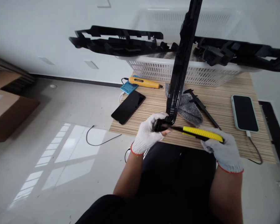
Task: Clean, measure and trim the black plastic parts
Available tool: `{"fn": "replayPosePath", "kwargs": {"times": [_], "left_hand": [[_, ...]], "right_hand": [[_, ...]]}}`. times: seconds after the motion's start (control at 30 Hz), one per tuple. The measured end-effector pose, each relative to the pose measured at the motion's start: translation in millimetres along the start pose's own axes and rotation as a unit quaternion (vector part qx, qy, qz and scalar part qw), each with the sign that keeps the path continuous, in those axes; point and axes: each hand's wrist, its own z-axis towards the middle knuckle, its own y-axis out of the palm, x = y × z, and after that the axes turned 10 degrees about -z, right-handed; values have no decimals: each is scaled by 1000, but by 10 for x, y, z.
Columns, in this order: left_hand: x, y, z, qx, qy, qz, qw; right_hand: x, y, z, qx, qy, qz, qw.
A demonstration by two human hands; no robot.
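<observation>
In a white glove with a red cuff, my left hand (148, 133) grips the lower end of a long black plastic frame part (180, 65). The part rises from that hand, with black arms branching left and right near the white basket. My right hand (225, 149), gloved too, is closed around a yellow utility knife (202, 133). The knife points left, and its front end is at the part's lower end beside my left fingers. Whether the blade touches the plastic I cannot tell.
On the wood-patterned table (217, 90) lie a black phone (128, 107), a yellow electric screwdriver (143, 82), a grey cloth (190, 109), a black caliper (204, 109) and a charging phone (245, 113). A white plastic basket (151, 67) stands behind. Cardboard boxes (16, 118) sit at left.
</observation>
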Motion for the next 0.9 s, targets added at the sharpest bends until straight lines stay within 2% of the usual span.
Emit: {"fn": "replayPosePath", "kwargs": {"times": [0.03, 0.13, 0.23, 0.33, 0.43, 0.57, 0.67, 0.77, 0.87, 0.9], "left_hand": [[-5, -5, 2, 0, 2, 8, 1000], [-9, -2, -3, 3, -5, 17, 1000], [3, 24, -16, 6, -24, -6, 1000], [15, 47, -25, 10, -36, -30, 999], [26, 54, -28, 14, -35, -29, 999], [41, 46, -29, 11, -61, -52, 997], [41, 38, -27, 13, -41, -41, 998], [28, 35, -28, 22, -54, -43, 997], [14, 32, -29, 7, -42, -45, 998], [11, 31, -29, 5, -39, -44, 998]], "right_hand": [[-1, 1, -2, -10, -3, -6, 1000], [-21, 16, -12, 17, -13, 2, 1000], [-44, 30, -17, 2, 0, -8, 1000], [-46, 37, -10, 36, -5, -1, 999], [-42, 35, -7, 9, 4, -16, 1000], [-60, 28, -23, 19, 1, -11, 1000], [-77, 28, -35, -27, 10, -33, 999], [-82, 33, -38, 7, 8, -21, 1000], [-84, 43, -34, -28, 18, -26, 999], [-82, 48, -31, -22, 14, -21, 999]]}}
